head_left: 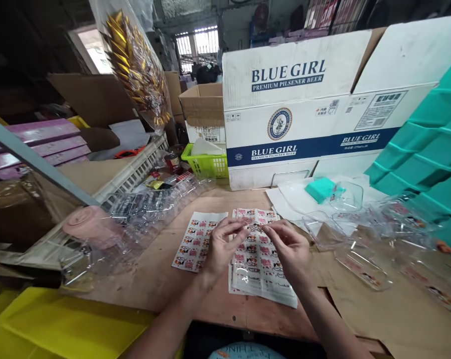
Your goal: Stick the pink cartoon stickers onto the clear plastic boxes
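Above a pile of printed sticker sheets (260, 271), my left hand (222, 244) and my right hand (291, 245) face each other with a small gap between their fingertips. Thumb and forefinger are pinched on both hands. Between them stretches a small sticker (255, 228) with a pink and dark print; its edges blend into the sheets behind. Another sticker sheet (190, 245) with rows of cartoon animals and pink prints lies on the table, left of my left hand.
Clear plastic trays (363, 264), some with prints, lie at the right beside stacked teal trays (427, 134). Clear plastic containers (150, 204) and a pink roll (92, 227) line the left. Behind stand a white beer carton (296, 114) and a green basket (208, 164).
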A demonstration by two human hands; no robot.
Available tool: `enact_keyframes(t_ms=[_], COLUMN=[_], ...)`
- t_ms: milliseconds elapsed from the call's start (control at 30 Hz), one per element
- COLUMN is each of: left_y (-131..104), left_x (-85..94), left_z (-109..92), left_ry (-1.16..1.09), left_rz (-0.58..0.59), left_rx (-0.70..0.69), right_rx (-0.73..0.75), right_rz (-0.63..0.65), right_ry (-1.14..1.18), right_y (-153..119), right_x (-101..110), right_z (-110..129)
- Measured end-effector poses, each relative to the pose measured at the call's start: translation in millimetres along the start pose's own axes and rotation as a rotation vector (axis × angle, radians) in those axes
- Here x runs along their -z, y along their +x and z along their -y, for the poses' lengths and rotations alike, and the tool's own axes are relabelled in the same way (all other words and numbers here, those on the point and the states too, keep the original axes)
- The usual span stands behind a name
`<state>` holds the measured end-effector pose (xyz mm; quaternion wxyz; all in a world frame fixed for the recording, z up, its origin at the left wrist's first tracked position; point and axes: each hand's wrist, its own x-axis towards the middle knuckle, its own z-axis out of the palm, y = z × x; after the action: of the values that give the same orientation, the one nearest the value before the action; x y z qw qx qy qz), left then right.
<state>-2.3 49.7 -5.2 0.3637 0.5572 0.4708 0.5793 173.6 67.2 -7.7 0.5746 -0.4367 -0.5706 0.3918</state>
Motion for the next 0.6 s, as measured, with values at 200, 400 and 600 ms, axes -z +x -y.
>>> enact_keyframes(t_ms=[200,400,600], left_y=[110.3,195.0,210.2], left_x=[61.5,90.1,95.1], left_z=[14.4,51.0,64.2], left_ry=[1.182,1.395,1.494], left_rz=[0.014,0.076,0.144], left_rx=[-0.094,0.066,0.062], right_rx=[0.173,0.143,0.04], right_rz=[0.019,0.235,0.262], right_ry=[-0.172,-0.133,-0.122], right_y=[1.5,-14.6,-13.9], right_x=[1.6,-19.7,-9.2], right_z=[11.6,3.6,-3.3])
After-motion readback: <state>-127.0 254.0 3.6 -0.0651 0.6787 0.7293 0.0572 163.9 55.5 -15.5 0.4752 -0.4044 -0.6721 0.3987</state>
